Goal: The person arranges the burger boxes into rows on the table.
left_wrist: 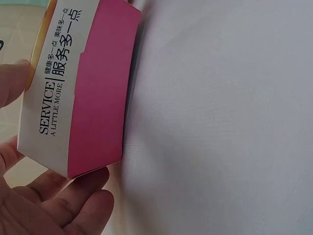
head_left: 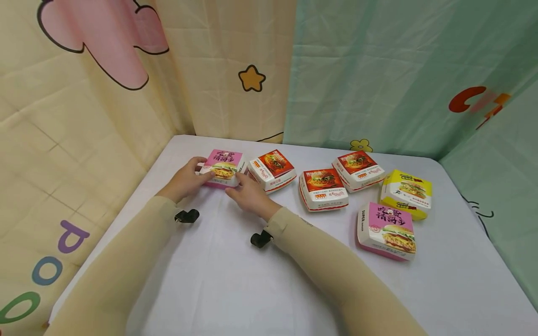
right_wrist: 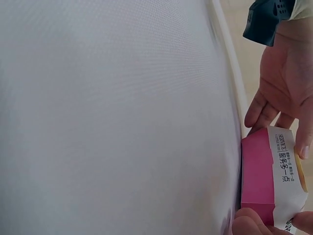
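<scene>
At the table's far left, a pink-and-white burger box (head_left: 224, 165) sits between both hands. My left hand (head_left: 185, 181) grips its left end, thumb over the lid and the other fingers at the side. On the right front corner, my right hand (head_left: 252, 196) holds the same box with the thumb on top. The left wrist view shows the box's magenta lower wall (left_wrist: 100, 93) very near the white cloth, with left fingers (left_wrist: 80, 205) around its end. In the right wrist view, right fingertips (right_wrist: 247, 224) touch the box's near end.
Just right of the held box stands a red-and-white burger box (head_left: 273, 170). Farther right are two more red ones (head_left: 323, 189) (head_left: 358, 170), a yellow box (head_left: 407, 193) and a second pink box (head_left: 386, 231). Curtains (head_left: 235, 107) enclose the white table (head_left: 218, 289) behind and at the sides.
</scene>
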Motion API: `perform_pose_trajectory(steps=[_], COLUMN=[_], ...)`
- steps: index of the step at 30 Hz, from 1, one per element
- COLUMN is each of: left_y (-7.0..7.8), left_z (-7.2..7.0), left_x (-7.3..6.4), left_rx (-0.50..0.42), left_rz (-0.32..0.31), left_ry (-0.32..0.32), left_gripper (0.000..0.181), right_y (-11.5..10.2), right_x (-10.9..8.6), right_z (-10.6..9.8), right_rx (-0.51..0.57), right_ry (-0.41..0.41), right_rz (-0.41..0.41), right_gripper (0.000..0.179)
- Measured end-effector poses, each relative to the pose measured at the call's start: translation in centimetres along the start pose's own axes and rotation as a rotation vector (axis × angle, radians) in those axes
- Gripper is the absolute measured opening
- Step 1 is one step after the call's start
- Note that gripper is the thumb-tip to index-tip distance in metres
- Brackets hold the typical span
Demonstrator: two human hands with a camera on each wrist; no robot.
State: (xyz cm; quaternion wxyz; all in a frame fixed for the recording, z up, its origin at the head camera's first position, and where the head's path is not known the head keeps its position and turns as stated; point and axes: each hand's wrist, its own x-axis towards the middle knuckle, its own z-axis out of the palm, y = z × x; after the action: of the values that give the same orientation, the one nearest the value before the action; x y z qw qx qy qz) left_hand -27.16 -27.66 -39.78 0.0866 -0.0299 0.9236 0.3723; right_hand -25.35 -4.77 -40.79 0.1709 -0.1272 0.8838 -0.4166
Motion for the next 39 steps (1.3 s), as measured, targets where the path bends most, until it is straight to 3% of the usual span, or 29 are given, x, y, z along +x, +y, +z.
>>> perform_pose_trajectory(steps=[5,15,32,39], left_y=[-0.1,-0.4,-0.3,-0.4], left_z=[0.1,0.2,0.0,-0.2], left_x=[-0.6,-1.1,-2.9,-3.8], left_rx=[0.012,0.007,-0.027,-0.049], left_rz=[0.012,0.007,0.019,0.021], left_ry=[0.000,-0.032,-0.040,-0.071], left_gripper=[0.085,0.091,0.095,0.099], right_y=[0.3,0.4,0.2,0.1], right_x=[-0.1,-0.2,-1.2,-2.1], right_z=[0.0,0.1,0.1,-0.1], right_rx=[0.043,0.028,0.034,0.042], right_ry=[0.037,0.106,0.107,0.122], right_rz=[-0.006,-0.025,-0.065,-0.103], right_gripper=[0.065,0.053,0.063,0.060])
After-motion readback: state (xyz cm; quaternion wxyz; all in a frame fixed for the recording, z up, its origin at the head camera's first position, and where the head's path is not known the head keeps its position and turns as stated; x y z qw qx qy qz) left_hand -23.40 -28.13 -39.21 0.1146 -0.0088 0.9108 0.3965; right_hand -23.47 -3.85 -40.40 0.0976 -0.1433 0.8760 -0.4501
